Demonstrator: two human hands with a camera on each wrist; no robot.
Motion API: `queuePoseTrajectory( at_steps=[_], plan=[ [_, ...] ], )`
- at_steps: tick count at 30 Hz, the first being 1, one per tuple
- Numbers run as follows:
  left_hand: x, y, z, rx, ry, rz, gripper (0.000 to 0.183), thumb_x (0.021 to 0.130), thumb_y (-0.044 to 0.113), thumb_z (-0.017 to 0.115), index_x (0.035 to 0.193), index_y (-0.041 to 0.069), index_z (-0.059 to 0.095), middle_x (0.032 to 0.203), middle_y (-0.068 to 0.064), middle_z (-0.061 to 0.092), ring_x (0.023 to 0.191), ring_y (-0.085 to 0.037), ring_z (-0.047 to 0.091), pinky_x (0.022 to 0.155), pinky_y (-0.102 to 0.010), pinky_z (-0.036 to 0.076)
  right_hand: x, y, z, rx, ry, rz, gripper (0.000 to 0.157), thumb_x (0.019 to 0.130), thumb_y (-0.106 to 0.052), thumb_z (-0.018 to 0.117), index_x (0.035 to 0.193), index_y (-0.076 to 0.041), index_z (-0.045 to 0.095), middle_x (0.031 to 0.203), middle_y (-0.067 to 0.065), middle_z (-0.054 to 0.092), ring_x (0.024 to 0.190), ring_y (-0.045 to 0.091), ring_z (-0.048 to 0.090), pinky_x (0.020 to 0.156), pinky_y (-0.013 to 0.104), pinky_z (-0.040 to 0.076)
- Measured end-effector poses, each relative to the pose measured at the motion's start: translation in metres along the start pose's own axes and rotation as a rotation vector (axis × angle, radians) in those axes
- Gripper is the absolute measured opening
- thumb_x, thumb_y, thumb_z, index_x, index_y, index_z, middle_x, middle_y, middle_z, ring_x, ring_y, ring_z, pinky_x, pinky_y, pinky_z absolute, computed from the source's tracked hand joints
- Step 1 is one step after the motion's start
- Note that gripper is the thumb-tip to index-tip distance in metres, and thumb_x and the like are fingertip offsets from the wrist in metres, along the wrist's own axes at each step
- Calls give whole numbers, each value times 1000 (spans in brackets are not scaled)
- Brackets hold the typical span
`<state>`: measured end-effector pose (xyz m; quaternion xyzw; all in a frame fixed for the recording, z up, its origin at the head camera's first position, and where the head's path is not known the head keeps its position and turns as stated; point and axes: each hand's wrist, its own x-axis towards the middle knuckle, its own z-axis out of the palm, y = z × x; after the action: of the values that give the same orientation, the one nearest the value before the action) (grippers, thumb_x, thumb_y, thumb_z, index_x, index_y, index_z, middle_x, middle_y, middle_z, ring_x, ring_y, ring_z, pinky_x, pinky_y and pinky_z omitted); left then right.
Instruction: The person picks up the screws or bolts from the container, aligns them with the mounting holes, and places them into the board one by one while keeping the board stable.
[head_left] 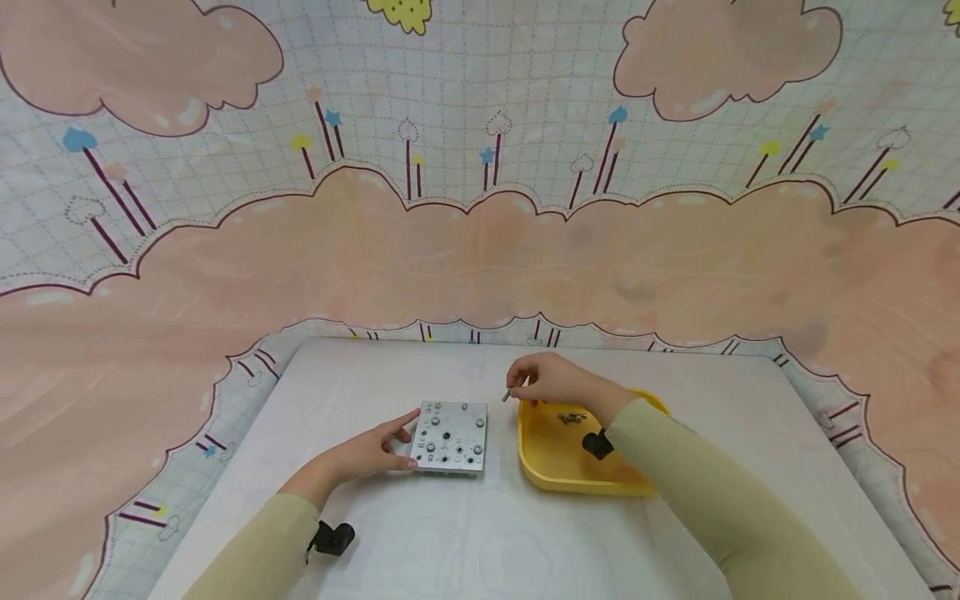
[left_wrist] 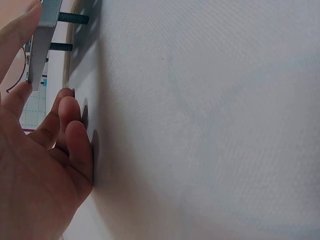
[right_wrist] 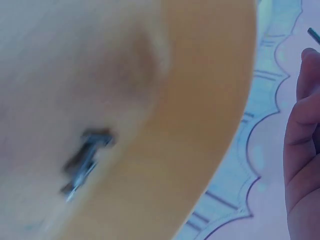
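A square silver metal plate (head_left: 463, 422) with several holes and bolt heads lies left of the tray. My left hand (head_left: 371, 451) holds it along its left side, thumb at the near corner and a finger at the far one. In the left wrist view, threaded bolt ends (left_wrist: 73, 18) stick out from the plate's underside, and the other fingers curl beside it. Between thumb and fingertips, my right hand (head_left: 553, 380) pinches a small screw (head_left: 506, 396) above the tray's far left corner. Only the screw's threaded tip (right_wrist: 314, 35) shows in the right wrist view.
The yellow tray (head_left: 585, 486) stands on the white table (head_left: 480, 550), under my right forearm. Several loose screws (head_left: 572, 417) lie in it, blurred in the right wrist view. A patterned cloth (head_left: 480, 258) hangs behind the table.
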<state>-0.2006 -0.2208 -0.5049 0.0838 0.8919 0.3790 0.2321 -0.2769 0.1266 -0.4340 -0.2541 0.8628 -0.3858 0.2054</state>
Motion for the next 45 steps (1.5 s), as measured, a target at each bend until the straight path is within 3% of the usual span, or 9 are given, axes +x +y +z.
queuePoseTrajectory(
  at_steps=[12,19,27,39,45],
  plan=[
    [0,-2,2,1,-4,-15,97,78,38,84,157,30,29,123,-1,51,87,-18,50,76,-36,39,40,-33,28,11,-68,-67,4,92,-18,70,96,-17,70,82,0,65,70,17,60,64,29,48],
    [-1,-3,2,-12,-6,-23,96,79,37,84,157,29,29,122,-2,51,86,-18,50,75,-35,39,61,-42,42,36,-98,-72,5,92,-18,69,96,-15,70,80,9,65,67,15,58,64,28,48],
    [0,-4,1,-2,-19,-17,96,80,39,83,158,30,28,122,-1,51,86,-17,50,76,-35,39,78,-45,55,24,-93,-63,4,93,-17,69,95,-14,71,73,-2,61,66,15,58,61,26,45],
    [-2,0,0,-6,-23,-22,95,80,39,83,158,30,28,123,-1,52,87,-17,50,76,-36,39,91,-46,71,-75,-92,39,3,92,-20,70,94,-18,70,79,-1,60,67,14,55,61,27,44],
    [-3,2,-1,-8,-15,-16,95,80,37,83,158,28,28,123,-1,52,87,-17,50,76,-35,40,95,-48,80,-150,-83,42,4,93,-23,70,91,-20,68,79,-3,61,66,12,56,59,26,45]
  ],
)
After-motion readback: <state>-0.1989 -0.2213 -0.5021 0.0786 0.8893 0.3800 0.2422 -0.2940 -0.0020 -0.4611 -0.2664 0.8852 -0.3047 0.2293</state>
